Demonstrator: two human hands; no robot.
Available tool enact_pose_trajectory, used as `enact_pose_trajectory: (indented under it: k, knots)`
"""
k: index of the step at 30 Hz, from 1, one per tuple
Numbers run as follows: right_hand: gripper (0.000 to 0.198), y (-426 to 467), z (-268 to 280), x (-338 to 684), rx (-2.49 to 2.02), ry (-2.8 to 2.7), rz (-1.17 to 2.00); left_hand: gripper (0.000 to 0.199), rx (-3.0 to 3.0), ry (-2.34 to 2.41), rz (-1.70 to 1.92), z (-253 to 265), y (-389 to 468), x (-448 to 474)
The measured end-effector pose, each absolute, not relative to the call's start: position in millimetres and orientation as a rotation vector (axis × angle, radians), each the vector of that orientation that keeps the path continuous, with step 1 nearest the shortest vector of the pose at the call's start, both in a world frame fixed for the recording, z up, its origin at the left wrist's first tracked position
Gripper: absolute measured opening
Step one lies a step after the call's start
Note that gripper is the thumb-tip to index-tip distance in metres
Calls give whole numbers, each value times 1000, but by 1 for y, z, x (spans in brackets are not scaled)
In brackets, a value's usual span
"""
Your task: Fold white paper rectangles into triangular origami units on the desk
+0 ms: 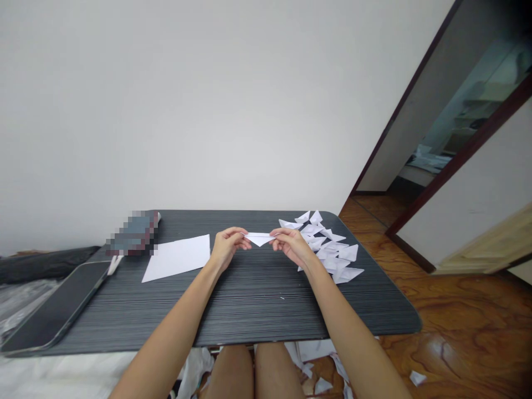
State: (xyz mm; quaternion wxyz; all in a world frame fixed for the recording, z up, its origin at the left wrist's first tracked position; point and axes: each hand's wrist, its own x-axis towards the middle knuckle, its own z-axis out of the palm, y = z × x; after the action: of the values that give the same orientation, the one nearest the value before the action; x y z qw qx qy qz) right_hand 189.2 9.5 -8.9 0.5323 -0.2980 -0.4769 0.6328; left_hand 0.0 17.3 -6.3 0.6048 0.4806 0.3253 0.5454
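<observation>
A pixelated object (133,234) sits at the table's far left corner; its surface is masked, so any label or lettering on it cannot be read, and it may be a device of some sort. A white cord (115,265) comes out from beside it, next to a dark flat slab with a pale rim (60,307) lying along the left edge of the black, finely grooved table (257,318).

The folded paper (260,239) is over the far half of the table, near the middle, stretched between 2 hands. Its long axis runs left to right, and its 1 triangular point aims down, towards the person. The left hand (229,244) pinches the left end narrowly between thumb and fingers; the right hand (292,244) grips the right end the same way.

Left of the hands lies a flat white sheet (180,257), set slightly askew. To the right, partly behind the right hand and forearm, folded paper boats (334,252) overlap in a loose heap.
</observation>
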Motion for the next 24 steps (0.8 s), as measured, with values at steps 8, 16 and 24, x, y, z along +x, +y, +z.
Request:
enact_pose_trajectory:
  k: [8,16,24]
  knots:
    - [9,8,-9,188,-731,-1178,1515,11,1159,797,1286,-11,18,3]
    - [18,7,-4,188,-679,-1041,1469,24,1055,680,1360,-2,12,4]
    - [21,13,-20,172,-903,-1044,1103,33,1391,1038,1413,-16,17,9]
